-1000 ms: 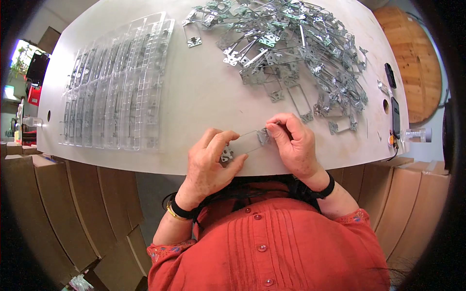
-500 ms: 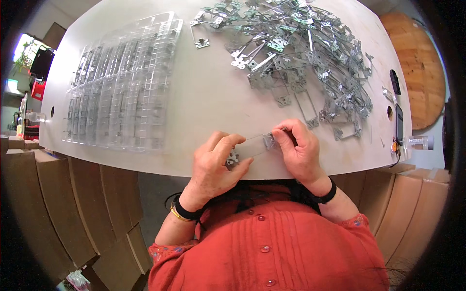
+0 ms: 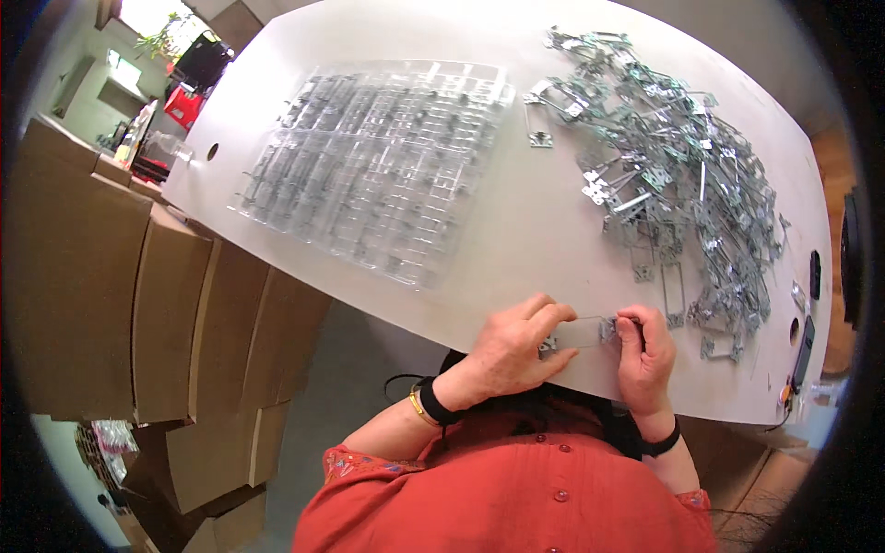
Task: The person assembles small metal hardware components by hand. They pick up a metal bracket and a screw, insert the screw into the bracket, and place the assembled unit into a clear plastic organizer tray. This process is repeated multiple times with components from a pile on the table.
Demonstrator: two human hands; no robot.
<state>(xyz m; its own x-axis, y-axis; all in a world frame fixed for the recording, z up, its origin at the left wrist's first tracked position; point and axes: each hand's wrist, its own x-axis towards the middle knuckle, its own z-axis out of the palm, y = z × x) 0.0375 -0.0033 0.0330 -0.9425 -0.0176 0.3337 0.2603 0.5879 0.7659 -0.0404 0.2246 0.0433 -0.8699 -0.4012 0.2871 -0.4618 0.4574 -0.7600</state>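
Observation:
Near the table's front edge, both my hands hold one metal bracket, a small part with two thin wire rods joining a plate at each end. My left hand (image 3: 518, 348) is curled round one end, its thumb and forefinger along the rods, and a bit of the end plate (image 3: 548, 345) shows in its palm. My right hand (image 3: 647, 358) pinches the other end plate (image 3: 607, 329) between thumb and bent forefinger. Beyond the right hand spreads a tangled heap of like metal brackets (image 3: 710, 184); one loose bracket (image 3: 540, 140) lies at its left side.
On the left of the white table (image 3: 516, 240) lie clear plastic trays (image 3: 369, 175) holding rows of metal parts. A black phone-like object (image 3: 803, 352) is at the right edge. Cardboard boxes (image 3: 83, 276) stand on the left below the table.
The whole view has turned, so the table, trays and heap appear shifted right and tilted. My hands keep hold of the same bracket in nearly the same pose.

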